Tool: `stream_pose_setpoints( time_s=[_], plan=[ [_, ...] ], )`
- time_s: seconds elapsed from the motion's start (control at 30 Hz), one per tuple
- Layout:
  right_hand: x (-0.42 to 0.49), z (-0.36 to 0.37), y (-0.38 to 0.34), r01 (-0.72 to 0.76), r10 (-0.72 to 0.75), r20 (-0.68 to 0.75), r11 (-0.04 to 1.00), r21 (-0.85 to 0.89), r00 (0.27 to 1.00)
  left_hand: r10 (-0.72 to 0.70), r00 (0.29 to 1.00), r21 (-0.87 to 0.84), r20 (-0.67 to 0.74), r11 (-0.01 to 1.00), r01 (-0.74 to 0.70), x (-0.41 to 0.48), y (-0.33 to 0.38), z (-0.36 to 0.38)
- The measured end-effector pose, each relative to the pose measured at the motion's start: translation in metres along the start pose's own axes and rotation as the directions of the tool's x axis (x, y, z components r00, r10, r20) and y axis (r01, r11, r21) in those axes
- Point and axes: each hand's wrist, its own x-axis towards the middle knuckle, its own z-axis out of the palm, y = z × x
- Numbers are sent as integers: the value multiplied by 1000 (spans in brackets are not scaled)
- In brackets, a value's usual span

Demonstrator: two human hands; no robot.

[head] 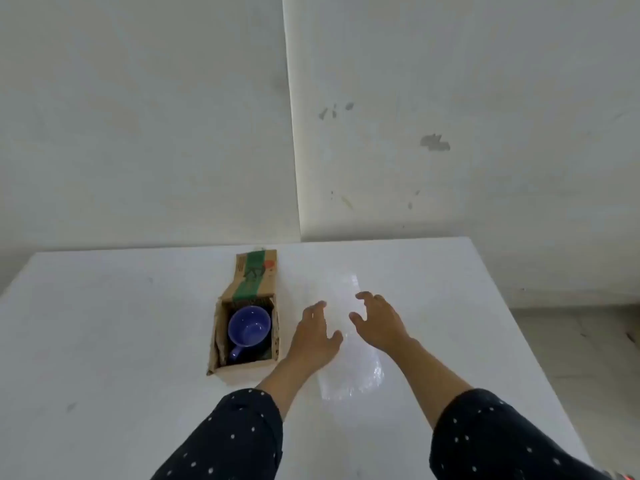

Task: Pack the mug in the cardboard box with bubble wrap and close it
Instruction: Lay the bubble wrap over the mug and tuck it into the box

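Observation:
A blue mug point(248, 328) sits inside the open cardboard box point(244, 368), handle toward me. The box lid point(256, 277), marked with a green band, lies back flat on the table. Right of the box a clear sheet of bubble wrap point(349, 379) lies spread on the white table point(104, 341). My left hand point(313, 336) hovers over the wrap's left edge, fingers spread and holding nothing. My right hand point(377, 322) hovers over its right side, fingers curled apart, also with nothing in it.
White walls stand behind the table, meeting at a corner. The table's right edge point(540, 358) drops to a tiled floor. Dark dotted sleeves cover both forearms at the bottom of the view.

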Motion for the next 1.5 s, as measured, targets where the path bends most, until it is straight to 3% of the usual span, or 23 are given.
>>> stream_pose_setpoints(
  time_s=[0.13, 0.3, 0.43, 0.53, 0.6, 0.67, 0.73, 0.87, 0.97, 1.1, 1.2, 1.33, 1.43, 1.5],
  plan=[
    [-3, 20, 16, -153, 139, 99, 975, 160, 985, -302, 949, -196, 87, 929, 314, 5, -5, 15],
    [-3, 33, 29, -276, 257, 105, 850, 448, 961, -423, 901, -504, 90, 761, 408, 4, -7, 11],
    [0, 30, 30, -330, 252, 214, 690, 644, 944, -392, 915, -655, 91, 669, 352, 5, -9, 3],
    [0, 18, 23, -322, 238, 238, 429, 844, 942, -310, 944, -756, 114, 589, 285, 3, -8, -9],
    [-1, 10, 16, -281, 172, 240, 282, 917, 956, -264, 960, -758, 97, 606, 243, 0, -4, -19],
    [-6, 0, 5, -208, 65, 199, 207, 956, 978, -224, 974, -728, 23, 664, 170, -7, 1, -33],
    [-10, -7, -12, -161, -8, 169, 246, 956, 986, -198, 978, -717, -59, 690, 96, -15, 1, -50],
    [-21, -4, -52, -132, -111, 197, 428, 894, 974, -231, 939, -718, -253, 696, -22, -33, -16, -91],
    [-31, 12, -85, -83, -127, 199, 607, 790, 972, -277, 901, -618, -334, 786, 13, -45, -44, -120],
    [-32, 38, -112, -8, -54, 88, 813, 583, 995, -262, 913, -460, -312, 883, 96, -56, -85, -143],
    [-32, 52, -121, -27, -5, 64, 867, 497, 998, -206, 926, -309, -317, 945, 104, -59, -106, -150],
    [-34, 67, -130, -11, 20, -30, 961, 276, 999, -151, 944, -241, -295, 967, 79, -53, -127, -156],
    [-40, 71, -133, 125, -102, -162, 982, 142, 982, -101, 954, -216, -282, 975, 39, -48, -134, -155],
    [-41, 75, -132, 222, -208, -177, 973, 60, 962, -63, 959, -199, -278, 980, 7, -46, -137, -153]
  ],
)
